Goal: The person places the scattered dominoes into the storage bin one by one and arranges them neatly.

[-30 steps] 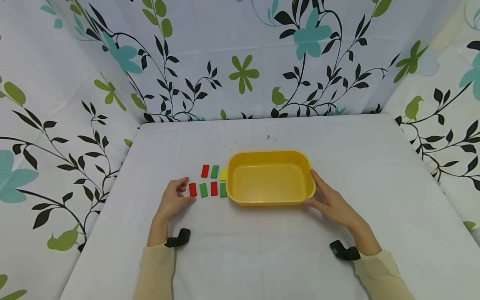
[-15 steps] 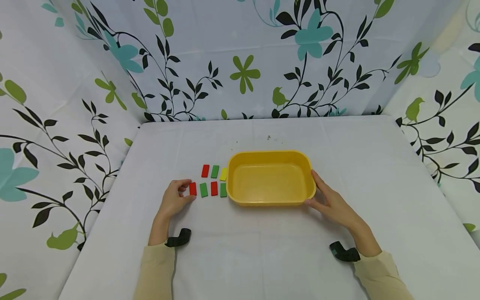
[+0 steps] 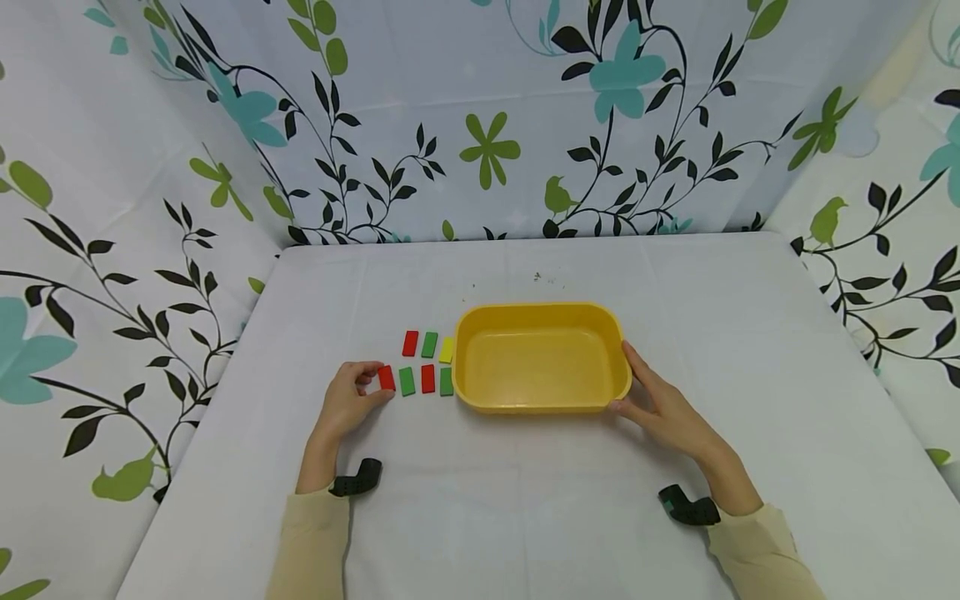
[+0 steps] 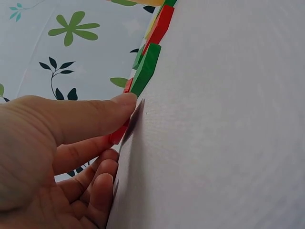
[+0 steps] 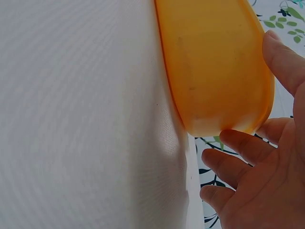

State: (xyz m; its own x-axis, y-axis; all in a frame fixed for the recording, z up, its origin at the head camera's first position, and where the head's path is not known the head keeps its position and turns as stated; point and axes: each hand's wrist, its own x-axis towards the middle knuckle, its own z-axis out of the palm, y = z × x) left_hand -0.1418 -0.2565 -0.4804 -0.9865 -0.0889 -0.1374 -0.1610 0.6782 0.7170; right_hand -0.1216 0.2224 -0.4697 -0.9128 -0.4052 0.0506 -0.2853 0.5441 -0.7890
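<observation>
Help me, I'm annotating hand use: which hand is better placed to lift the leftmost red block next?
Probably the left hand: it pinches that red block. The right hand holds the yellow tray, which lies between it and that block.

Soft, even light filled the head view, turning the white surface [image 3: 525, 517] pale grey and the patterned back cloth [image 3: 420, 67] cooler and bluish. A mild sheen showed inside the yellow tray [image 3: 540, 358]. Both wrist views looked dimmer and greyer. In the left one, a dark, narrow shadow lay beside the left fingers [image 4: 101, 193]; in the right one, the tray's wall glowed orange and a broad, blurred shadow spread near its end. Faint rippled banding marked the surface there.
</observation>
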